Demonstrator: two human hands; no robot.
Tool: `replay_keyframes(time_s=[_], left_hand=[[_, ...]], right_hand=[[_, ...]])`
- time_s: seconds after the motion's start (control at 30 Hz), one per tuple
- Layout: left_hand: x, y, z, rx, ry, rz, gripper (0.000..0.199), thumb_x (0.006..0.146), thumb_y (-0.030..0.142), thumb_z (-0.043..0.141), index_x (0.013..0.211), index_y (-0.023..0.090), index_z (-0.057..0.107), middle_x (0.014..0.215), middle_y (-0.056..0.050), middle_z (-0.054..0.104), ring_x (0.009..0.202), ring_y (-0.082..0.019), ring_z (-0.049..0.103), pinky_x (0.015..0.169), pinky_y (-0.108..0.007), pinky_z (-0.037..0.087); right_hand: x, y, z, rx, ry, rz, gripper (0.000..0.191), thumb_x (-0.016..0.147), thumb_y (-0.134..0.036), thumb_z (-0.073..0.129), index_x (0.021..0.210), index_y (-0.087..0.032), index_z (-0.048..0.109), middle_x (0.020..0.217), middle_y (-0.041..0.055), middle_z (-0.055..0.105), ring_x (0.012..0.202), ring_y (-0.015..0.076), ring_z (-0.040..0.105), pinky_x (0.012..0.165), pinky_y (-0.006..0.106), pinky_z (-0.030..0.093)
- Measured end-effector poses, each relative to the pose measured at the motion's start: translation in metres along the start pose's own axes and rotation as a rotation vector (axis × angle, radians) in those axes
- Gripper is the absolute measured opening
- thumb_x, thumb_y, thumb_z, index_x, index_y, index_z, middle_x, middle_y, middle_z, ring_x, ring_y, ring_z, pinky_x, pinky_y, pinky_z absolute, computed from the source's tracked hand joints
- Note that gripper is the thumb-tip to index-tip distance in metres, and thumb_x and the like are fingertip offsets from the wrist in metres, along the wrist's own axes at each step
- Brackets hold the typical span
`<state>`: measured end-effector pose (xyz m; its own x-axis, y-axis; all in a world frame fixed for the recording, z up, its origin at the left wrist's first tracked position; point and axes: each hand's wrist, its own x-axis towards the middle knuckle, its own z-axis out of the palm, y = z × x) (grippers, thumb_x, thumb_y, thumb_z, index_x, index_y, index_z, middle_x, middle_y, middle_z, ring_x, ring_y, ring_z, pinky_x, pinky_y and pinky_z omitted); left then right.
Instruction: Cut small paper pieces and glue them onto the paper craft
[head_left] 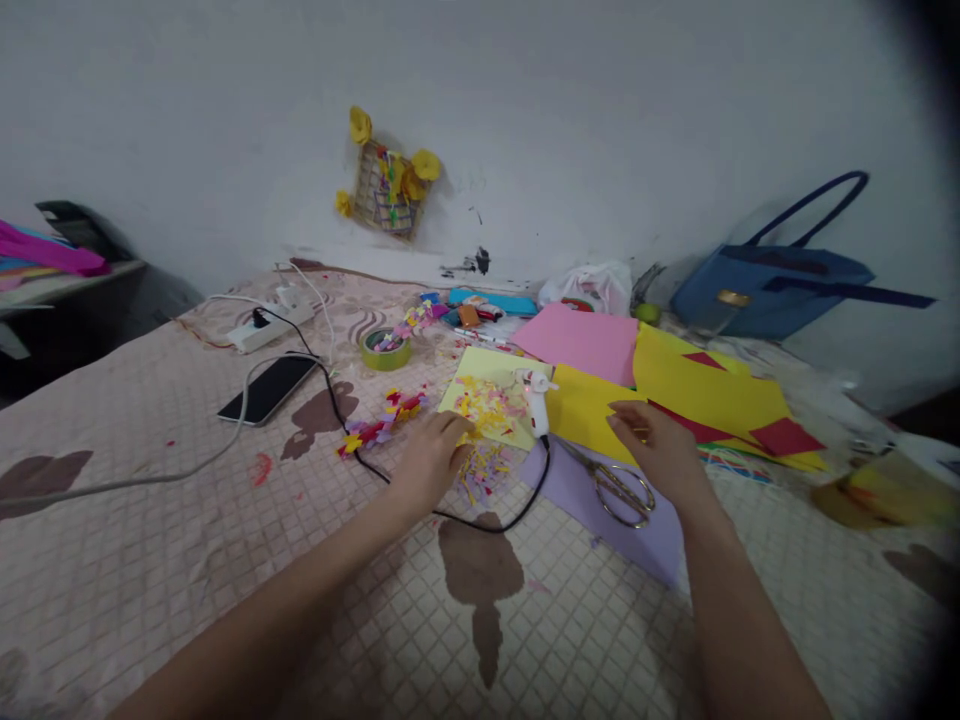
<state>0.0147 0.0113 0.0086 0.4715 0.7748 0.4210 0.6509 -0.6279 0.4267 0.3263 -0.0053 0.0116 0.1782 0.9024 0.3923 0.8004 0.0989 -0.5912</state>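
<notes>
My left hand point(431, 462) is at the edge of a heap of small cut paper scraps point(487, 402), its fingers curled down into them. What lies between those fingertips is hidden. The scraps spread over a pale yellow sheet point(480, 365) and onto the cloth. Held above a yellow sheet point(581, 405), my right hand point(664, 445) has loosely bent fingers, apart, with nothing seen in them. Between the hands a white glue gun point(537, 402) rests on the paper, trailing a black cord. Gold-handled scissors point(619, 490) lie on a purple sheet point(600, 525), just below my right hand.
Left of the scraps are a paper flower string point(382, 425), green tape roll point(386, 350), phone point(268, 390) and power strip point(270, 328). Pink paper point(577, 340), yellow sheets point(709, 395) and a blue bag point(772, 290) occupy the right. A clear tub point(885, 490) stands near the right edge.
</notes>
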Motion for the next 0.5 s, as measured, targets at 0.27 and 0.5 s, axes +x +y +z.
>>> replay_keyframes(time_s=[0.27, 0.5], left_hand=[[-0.004, 0.005, 0.001, 0.052, 0.103, 0.067, 0.010, 0.085, 0.021, 0.050, 0.086, 0.018, 0.060, 0.107, -0.007, 0.061, 0.100, -0.023, 0.053, 0.086, -0.041, 0.041], [-0.010, 0.021, 0.006, -0.161, -0.040, -0.036, 0.018, 0.086, 0.027, 0.047, 0.077, 0.016, 0.059, 0.073, -0.003, 0.061, 0.065, -0.013, 0.055, 0.061, -0.025, 0.043]], right_hand=[[0.004, 0.010, -0.007, 0.096, -0.050, -0.028, 0.031, 0.076, -0.039, 0.057, 0.101, -0.021, 0.060, 0.104, 0.0104, 0.065, 0.096, 0.0263, 0.062, 0.081, 0.042, 0.048], [-0.012, -0.032, 0.014, 0.167, -0.067, -0.041, 0.027, 0.083, -0.041, 0.049, 0.076, -0.018, 0.060, 0.051, -0.0017, 0.057, 0.042, 0.0121, 0.052, 0.045, 0.023, 0.042]])
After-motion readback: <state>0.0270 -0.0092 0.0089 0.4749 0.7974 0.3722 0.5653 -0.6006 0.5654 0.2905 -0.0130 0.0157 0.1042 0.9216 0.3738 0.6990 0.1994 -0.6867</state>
